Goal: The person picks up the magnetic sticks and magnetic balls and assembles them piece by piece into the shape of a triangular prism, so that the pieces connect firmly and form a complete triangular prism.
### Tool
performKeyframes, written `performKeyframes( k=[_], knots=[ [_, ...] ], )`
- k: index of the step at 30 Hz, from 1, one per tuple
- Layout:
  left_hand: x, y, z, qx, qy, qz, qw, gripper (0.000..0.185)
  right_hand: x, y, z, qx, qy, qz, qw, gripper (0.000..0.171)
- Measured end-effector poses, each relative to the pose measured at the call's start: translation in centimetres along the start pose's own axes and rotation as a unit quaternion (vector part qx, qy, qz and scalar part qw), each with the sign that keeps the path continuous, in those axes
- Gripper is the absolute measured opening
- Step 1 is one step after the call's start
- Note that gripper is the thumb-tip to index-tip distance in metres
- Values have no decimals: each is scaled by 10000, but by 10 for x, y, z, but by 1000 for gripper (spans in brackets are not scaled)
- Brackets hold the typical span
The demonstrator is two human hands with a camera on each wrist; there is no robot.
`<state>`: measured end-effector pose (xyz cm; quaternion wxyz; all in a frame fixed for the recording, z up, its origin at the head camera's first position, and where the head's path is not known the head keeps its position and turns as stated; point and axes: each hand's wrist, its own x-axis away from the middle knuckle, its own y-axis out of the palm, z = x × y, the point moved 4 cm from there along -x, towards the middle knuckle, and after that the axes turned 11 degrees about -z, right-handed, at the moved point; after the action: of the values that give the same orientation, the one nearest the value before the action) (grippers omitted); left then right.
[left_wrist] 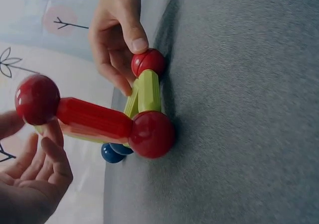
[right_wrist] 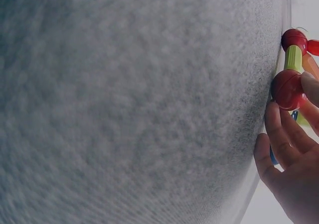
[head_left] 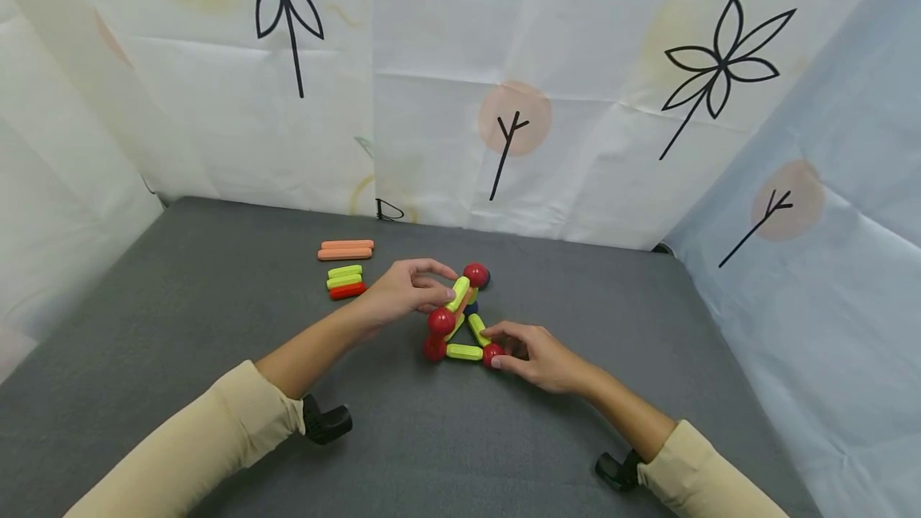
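Observation:
A small frame of magnetic rods and balls stands on the table. Its base has yellow-green rods (head_left: 464, 352) between a red ball (head_left: 435, 348) at the near left and another red ball (head_left: 492, 354) at the near right. A red rod (left_wrist: 94, 119) rises from the near-left ball to an upper red ball (head_left: 442, 321). From there a yellow-green top rod (head_left: 457, 292) runs back to a far red ball (head_left: 476, 274). My left hand (head_left: 406, 290) pinches this top rod. With thumb and fingers, my right hand (head_left: 540, 358) grips the near-right ball. Blue balls (left_wrist: 113, 153) are partly hidden behind.
Two orange rods (head_left: 345, 254) lie at the back left of the grey table (head_left: 619, 302). Nearer, beside my left hand, are two loose yellow-green rods (head_left: 344, 281) and a red rod (head_left: 348, 291). A printed cloth (head_left: 432, 38) hangs behind the table.

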<state>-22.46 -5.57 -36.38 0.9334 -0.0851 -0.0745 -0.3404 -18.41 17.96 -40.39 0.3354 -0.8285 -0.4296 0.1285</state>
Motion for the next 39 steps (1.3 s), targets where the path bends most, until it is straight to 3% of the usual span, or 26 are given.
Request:
performKeyframes(
  k=[6, 12, 16, 19, 21, 24, 28, 34, 39],
  knots=[
    [-4, 1, -1, 105, -224, 90, 9997, 39, 1, 0, 1, 80, -34, 20, 10000, 37],
    [-2, -6, -17, -114, 133, 68, 9998, 36, 1, 0, 1, 29, 57, 11, 10000, 38],
    [3, -8, -39, -799, 288, -331, 9958, 32, 2, 0, -1, 56, 35, -5, 10000, 38],
    [6, -3, -52, -1199, 395, -753, 9891, 45, 2, 0, -1, 82, 55, 12, 10000, 39],
    [7, 1, -56, -1420, 489, -845, 9850, 59, 2, 0, -1, 103, 104, 31, 9999, 39],
    [6, 6, -59, -1799, 543, -670, 9799, 70, 1, 1, -2, 128, 135, 49, 9998, 39],
    [4, 8, -58, -2132, 586, -441, 9742, 70, 2, 2, -4, 126, 131, 8, 9998, 40],
    [0, 3, -57, -2142, 648, -244, 9743, 68, 3, -4, -2, 5, 110, -38, 9999, 37],
    [-8, -2, -57, -2067, 736, -154, 9755, 64, 3, -16, 8, 23, 479, 453, 9978, 37]
  ],
)
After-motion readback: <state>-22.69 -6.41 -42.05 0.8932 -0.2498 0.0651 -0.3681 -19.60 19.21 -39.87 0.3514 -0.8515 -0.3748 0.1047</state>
